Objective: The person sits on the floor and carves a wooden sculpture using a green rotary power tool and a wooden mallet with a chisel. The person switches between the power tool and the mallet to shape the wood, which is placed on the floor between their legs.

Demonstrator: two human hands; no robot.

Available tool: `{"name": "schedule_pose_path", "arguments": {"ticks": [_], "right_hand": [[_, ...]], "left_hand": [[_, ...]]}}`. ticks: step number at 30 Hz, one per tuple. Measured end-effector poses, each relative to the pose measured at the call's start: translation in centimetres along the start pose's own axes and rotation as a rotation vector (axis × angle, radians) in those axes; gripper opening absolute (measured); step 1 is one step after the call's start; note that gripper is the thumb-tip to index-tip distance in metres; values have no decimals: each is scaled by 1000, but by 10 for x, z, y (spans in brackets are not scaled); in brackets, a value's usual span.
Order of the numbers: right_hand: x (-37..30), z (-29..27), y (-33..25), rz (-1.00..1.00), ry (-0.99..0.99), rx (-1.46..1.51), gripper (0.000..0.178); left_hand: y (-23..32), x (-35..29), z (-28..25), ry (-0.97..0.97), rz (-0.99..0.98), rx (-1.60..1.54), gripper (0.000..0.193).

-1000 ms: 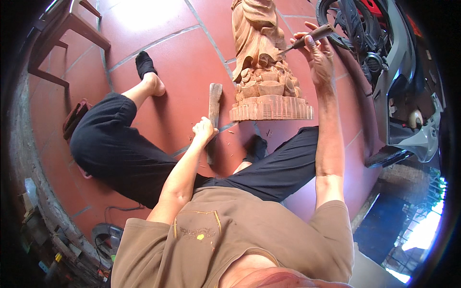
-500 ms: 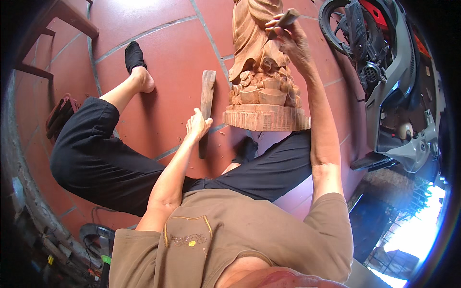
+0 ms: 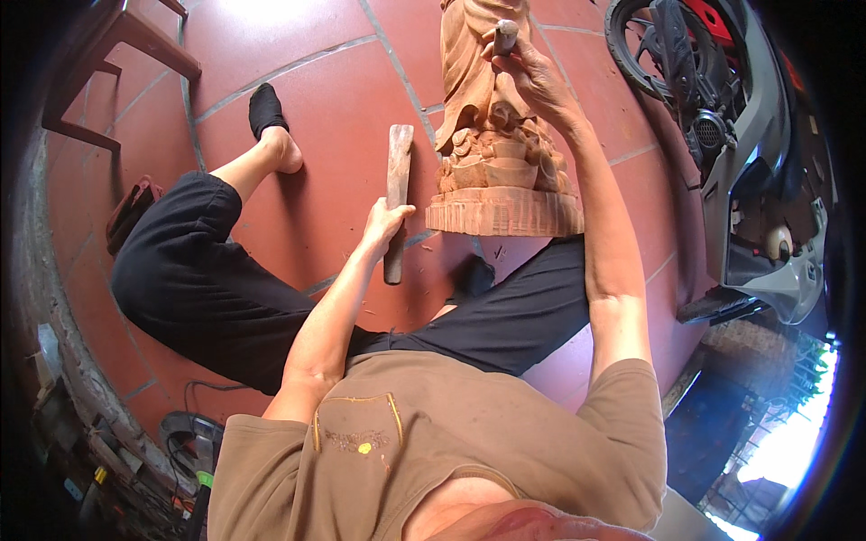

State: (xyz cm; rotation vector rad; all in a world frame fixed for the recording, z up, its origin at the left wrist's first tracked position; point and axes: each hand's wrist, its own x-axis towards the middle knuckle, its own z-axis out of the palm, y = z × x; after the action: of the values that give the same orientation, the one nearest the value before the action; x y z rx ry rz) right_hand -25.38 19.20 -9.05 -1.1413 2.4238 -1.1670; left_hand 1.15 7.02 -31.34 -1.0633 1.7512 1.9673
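The wooden statue [image 3: 501,135] stands upright on the red tiled floor [image 3: 316,117], between my spread legs, with its round carved base close to my right knee. My right hand [image 3: 532,77] is closed around a chisel [image 3: 505,34], and its tip is placed against the upper part of the carving. My left hand [image 3: 386,225] is closed around the handle of the wooden mallet [image 3: 397,194], which points away from me and lies low over the floor, just beside the base on its left.

To do this step well, I think I must keep the chisel steady at a small angle to the wood and strike its top squarely with the mallet, with light blows, so the edge does not slip on the fine details. The statue stands free, so too strong a blow could push it.

Around me, a motorbike [image 3: 722,135] is parked near on my right side, and it limits the room for my right elbow. A wooden stool [image 3: 117,54] stands well apart at the upper left. Some tools and cables [image 3: 180,433] lie behind my left hip, and my left foot in a black sock [image 3: 266,108] rests on the floor.
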Motion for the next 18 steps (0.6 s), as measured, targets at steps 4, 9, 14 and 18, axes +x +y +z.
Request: {"name": "schedule_pose_path", "arguments": {"ticks": [4, 9, 14, 18], "right_hand": [[3, 0, 7, -15, 5, 112, 25], [2, -1, 7, -38, -4, 41, 26], [7, 1, 20, 37, -4, 23, 28], [6, 3, 21, -15, 22, 115, 31]], "left_hand": [[12, -9, -5, 45, 27, -40, 41], [79, -47, -15, 14, 293, -56, 44], [146, -94, -21, -28, 531, -143, 36], [178, -129, -19, 47, 707, -148, 35]]}}
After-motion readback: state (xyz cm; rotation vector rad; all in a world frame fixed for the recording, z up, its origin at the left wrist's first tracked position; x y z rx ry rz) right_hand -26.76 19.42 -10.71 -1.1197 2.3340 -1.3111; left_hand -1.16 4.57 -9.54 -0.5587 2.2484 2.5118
